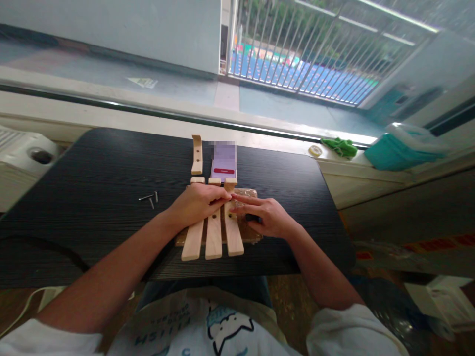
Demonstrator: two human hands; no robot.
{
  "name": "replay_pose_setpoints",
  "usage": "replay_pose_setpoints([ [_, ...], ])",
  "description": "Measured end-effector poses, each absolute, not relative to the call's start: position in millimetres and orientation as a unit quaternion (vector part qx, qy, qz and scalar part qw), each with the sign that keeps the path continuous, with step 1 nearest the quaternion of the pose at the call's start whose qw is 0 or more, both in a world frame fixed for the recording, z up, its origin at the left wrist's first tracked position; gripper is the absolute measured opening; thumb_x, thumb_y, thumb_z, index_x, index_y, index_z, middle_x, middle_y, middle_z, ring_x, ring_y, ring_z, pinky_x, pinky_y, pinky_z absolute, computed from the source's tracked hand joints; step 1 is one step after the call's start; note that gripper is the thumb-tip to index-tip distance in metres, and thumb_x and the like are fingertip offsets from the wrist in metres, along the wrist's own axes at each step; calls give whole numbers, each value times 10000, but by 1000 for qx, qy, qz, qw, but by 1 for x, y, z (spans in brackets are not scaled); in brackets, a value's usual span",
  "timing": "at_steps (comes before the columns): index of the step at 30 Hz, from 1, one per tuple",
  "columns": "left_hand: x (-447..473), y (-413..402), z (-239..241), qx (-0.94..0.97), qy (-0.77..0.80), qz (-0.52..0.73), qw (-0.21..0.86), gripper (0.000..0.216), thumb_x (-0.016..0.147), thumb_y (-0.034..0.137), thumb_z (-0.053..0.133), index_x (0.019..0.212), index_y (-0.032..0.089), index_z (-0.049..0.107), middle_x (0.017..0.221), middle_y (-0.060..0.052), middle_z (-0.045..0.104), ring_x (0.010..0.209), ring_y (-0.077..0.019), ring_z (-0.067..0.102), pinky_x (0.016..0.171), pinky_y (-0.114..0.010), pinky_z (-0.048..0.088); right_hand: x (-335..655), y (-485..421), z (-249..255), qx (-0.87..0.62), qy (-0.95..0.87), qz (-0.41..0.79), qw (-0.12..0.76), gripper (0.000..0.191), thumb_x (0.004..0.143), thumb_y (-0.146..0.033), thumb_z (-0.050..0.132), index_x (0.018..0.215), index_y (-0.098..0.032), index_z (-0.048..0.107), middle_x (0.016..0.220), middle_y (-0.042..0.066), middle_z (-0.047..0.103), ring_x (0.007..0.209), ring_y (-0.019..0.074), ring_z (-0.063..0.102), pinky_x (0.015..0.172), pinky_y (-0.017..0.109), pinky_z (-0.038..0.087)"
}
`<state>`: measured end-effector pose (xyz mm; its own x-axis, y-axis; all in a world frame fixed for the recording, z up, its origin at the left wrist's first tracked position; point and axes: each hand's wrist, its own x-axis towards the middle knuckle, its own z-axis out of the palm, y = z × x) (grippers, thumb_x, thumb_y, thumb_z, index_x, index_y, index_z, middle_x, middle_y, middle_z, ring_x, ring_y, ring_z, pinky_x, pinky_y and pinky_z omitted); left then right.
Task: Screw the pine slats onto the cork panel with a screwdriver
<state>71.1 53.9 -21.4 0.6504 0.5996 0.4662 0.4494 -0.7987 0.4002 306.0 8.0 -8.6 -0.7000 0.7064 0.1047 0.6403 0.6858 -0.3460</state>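
Observation:
Three pale wooden hook pieces lie side by side on a brown wrapped pad: a left one [193,242], a middle one [213,240] and a right one [234,237]. My left hand [200,201] rests across the left and middle pieces, its fingers pinched together near the upper part of the right piece. Whatever sits in that pinch is too small to make out. From the other side, my right hand [272,216] reaches over the pad [247,235]. Its stretched, parted fingers touch the right piece, one tip meeting my left fingertips.
A fourth wooden hook piece [197,155] with two holes lies beyond, beside a phone [223,163] with a lit screen. Several screws [152,200] are on the black table [111,173] at left. Tape [315,151], a green cloth [339,147] and a teal box [389,151] sit on the sill.

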Motion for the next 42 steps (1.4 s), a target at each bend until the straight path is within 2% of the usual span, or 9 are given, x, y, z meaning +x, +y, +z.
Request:
replay_pose_setpoints([
  [10,71,54,-20,900,287,298,141,176,895,233,560,891,177,727,881,-23,772,775,-155,721,708,-243,539,305,8,-10,-369,-911,144,117,514,760,-110,515,1227,-304,610,1481,25,476,1055,246,710,775,353,596],
  [23,72,54,-20,900,292,290,145,156,869,219,576,883,175,725,878,-29,769,786,-172,718,713,-258,543,305,7,-9,-371,-911,146,106,537,766,-109,528,1254,-327,589,1491,11,466,1087,220,695,803,321,581],
  [31,74,53,-19,908,279,285,128,167,890,223,555,848,173,709,893,-29,767,808,-161,716,735,-244,533,305,7,-8,-378,-909,144,102,536,759,-104,531,1242,-327,599,1486,10,472,1021,212,720,780,313,578],
  [42,74,54,-18,910,266,290,129,139,889,195,560,848,166,690,879,-22,759,793,-151,708,716,-234,512,305,7,-8,-372,-908,158,109,546,757,-96,510,1250,-317,592,1496,12,457,1123,224,678,826,326,576],
])
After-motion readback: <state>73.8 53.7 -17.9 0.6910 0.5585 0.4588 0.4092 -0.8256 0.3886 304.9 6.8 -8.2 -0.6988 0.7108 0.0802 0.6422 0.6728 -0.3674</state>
